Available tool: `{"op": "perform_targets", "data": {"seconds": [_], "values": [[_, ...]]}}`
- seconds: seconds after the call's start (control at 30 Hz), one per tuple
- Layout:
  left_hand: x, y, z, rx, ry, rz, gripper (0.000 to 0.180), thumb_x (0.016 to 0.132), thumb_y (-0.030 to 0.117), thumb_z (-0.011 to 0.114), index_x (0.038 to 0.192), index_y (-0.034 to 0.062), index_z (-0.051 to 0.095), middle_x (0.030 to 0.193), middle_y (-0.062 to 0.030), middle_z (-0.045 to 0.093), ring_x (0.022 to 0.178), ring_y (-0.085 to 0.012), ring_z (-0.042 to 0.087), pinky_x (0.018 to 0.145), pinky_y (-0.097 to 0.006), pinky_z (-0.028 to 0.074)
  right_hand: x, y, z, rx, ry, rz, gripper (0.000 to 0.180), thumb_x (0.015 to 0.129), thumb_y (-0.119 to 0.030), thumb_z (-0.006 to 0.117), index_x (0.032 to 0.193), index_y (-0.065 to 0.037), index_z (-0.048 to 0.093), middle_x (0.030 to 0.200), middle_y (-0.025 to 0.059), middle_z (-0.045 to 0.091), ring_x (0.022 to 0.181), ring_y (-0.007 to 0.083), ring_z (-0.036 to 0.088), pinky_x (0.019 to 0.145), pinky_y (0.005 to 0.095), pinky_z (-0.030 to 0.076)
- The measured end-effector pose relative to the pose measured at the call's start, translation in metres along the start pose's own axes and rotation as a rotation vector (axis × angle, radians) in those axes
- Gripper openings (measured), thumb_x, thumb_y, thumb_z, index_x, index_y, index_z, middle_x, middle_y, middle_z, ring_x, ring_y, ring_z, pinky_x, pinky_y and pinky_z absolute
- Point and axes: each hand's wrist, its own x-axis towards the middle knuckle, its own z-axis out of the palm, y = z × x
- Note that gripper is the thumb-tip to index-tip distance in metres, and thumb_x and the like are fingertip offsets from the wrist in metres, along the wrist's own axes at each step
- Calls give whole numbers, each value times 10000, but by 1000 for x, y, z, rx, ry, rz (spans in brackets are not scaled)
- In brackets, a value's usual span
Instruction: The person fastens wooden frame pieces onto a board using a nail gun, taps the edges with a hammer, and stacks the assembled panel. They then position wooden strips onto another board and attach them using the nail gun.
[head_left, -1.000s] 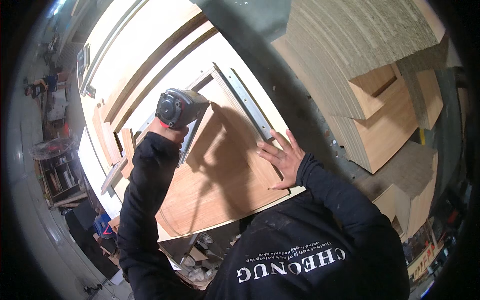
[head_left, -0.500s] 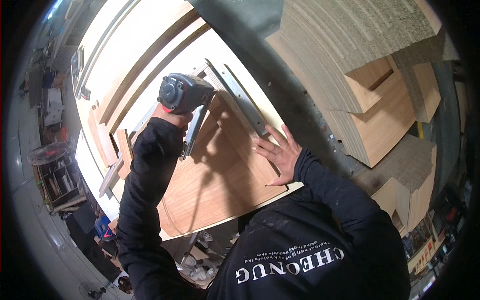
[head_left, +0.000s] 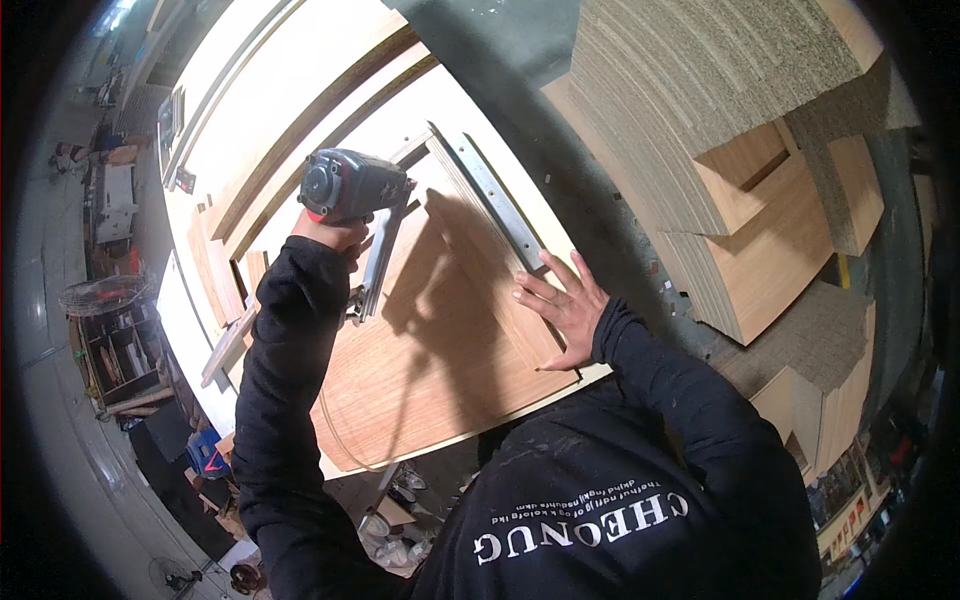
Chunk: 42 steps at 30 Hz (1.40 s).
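Observation:
My left hand (head_left: 330,232) grips a dark grey and red air nail gun (head_left: 352,186), held upright over the far end of a brown wooden panel (head_left: 440,350). The gun's long metal magazine (head_left: 375,265) slopes down toward me. My right hand (head_left: 560,303) lies flat with fingers spread on the panel's right edge, next to a silver metal drawer slide (head_left: 498,198) fixed along that edge. Both arms are in black sleeves.
Pale boards (head_left: 300,120) lie on the bench beyond the panel. A tall stack of cut plywood pieces (head_left: 760,200) stands on the right. A thin hose (head_left: 345,440) loops off the panel's near edge. Shelves and a fan (head_left: 100,300) stand at the left.
My left hand has carried the nail gun farther along the panel, away from me and to the right. My right hand stays flat on the panel's right edge.

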Motion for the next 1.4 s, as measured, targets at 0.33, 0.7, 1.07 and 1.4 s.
{"op": "perform_targets", "data": {"seconds": [0.33,0.7,1.07,1.4], "values": [[-9,22,7,-73,-24,-360,171,665,-6,578,828,44,568,530,-24,477,375,-128,434,327,-265,353,0,2,4,19,5,0,1108,482,-628,698,1375,-172,225,1461,42,106,1339,361,-8,1028,614,37],[-5,17,8,10,-57,-210,161,668,35,584,826,50,563,550,-22,491,412,-126,461,351,-262,368,0,4,0,13,-4,1,1100,492,-622,687,1379,-166,222,1463,46,107,1340,363,-3,1032,606,26],[15,38,22,46,-90,-148,183,686,41,568,868,28,585,560,-44,523,440,-143,502,372,-263,388,-2,6,8,34,4,-21,1116,499,-649,664,1391,-163,201,1477,11,35,1337,353,-78,1027,621,0],[25,28,21,62,-113,-156,140,687,67,617,818,32,583,562,-38,523,421,-146,489,361,-274,374,-1,1,0,20,43,-24,1052,508,-613,675,1358,-137,276,1461,37,133,1342,351,15,1035,598,25]]}}
